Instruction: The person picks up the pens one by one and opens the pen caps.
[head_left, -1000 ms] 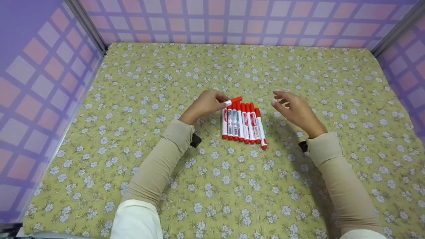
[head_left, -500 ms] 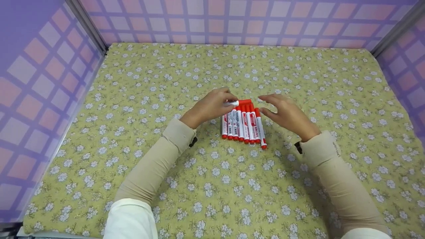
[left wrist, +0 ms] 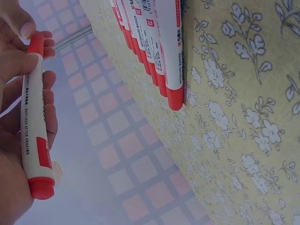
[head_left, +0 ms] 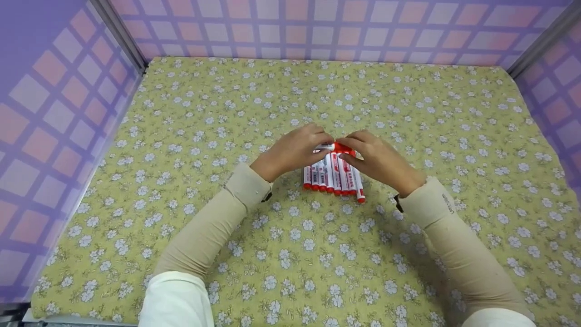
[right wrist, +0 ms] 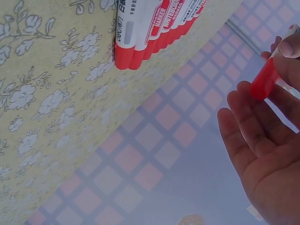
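A white whiteboard marker [left wrist: 33,122] with red ends lies across my left hand [head_left: 296,150], whose thumb and fingers hold its barrel. My right hand [head_left: 380,157] pinches the red cap [right wrist: 264,80] at the marker's other end. The cap is on the barrel, and both hands meet at that end above a row of markers. In the head view the fingers hide part of the held marker. Beneath the hands, the row of several similar markers [head_left: 336,175] lies side by side on the cloth, caps away from me; the rightmost sits slightly nearer to me.
A yellow-green flowered cloth [head_left: 254,254] covers the table. Purple panels with pink and white squares stand at the back [head_left: 313,34], the left [head_left: 59,118] and the right, joined by grey corner posts [head_left: 120,36].
My left hand has brought the marker slightly rightward over the row. My right hand has moved left from beside the row and taken hold of the red cap. The row has stayed in place.
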A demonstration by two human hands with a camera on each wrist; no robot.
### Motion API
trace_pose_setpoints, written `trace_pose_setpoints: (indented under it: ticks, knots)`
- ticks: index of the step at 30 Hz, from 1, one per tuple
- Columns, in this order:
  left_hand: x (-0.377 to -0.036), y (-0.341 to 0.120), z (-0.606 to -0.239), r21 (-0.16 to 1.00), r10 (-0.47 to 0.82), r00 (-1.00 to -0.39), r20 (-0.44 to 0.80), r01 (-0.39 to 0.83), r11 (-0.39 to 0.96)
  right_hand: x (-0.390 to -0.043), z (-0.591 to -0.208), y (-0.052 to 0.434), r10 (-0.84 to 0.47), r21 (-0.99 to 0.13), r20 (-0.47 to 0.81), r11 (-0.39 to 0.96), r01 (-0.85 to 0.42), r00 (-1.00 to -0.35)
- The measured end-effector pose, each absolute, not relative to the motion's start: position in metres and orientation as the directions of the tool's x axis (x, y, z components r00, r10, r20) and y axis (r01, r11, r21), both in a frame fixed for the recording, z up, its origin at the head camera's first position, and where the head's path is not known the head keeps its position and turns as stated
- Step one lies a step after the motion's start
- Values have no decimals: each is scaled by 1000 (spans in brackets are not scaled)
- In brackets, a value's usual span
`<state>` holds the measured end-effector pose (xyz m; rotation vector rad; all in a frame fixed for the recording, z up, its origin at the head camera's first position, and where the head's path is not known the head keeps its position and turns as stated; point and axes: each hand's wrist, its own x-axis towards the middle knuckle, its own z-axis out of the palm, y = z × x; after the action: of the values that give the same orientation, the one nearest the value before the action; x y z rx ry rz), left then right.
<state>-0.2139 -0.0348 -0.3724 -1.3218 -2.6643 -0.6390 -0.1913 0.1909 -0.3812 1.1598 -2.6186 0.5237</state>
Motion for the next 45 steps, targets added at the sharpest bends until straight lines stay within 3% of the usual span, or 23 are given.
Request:
trace_pose_setpoints:
  ticks: [10, 18, 29, 45]
  knots:
    - [-208, -31, -375, 193, 770, -556, 313, 831, 522, -190, -384, 183, -702, -112, 384, 609, -785, -600]
    - [-204, -29, -375, 75, 800, -518, 302, 850, 522, -186, -382, 180, -745, -19, 343, 604, -797, -572]
    - [-202, -31, -378, 78, 828, -492, 271, 868, 490, -184, -380, 179, -771, 22, 336, 581, -814, -541]
    - [-206, -35, -379, 232, 843, -457, 283, 886, 403, -185, -376, 181, -794, -17, 338, 532, -846, -506]
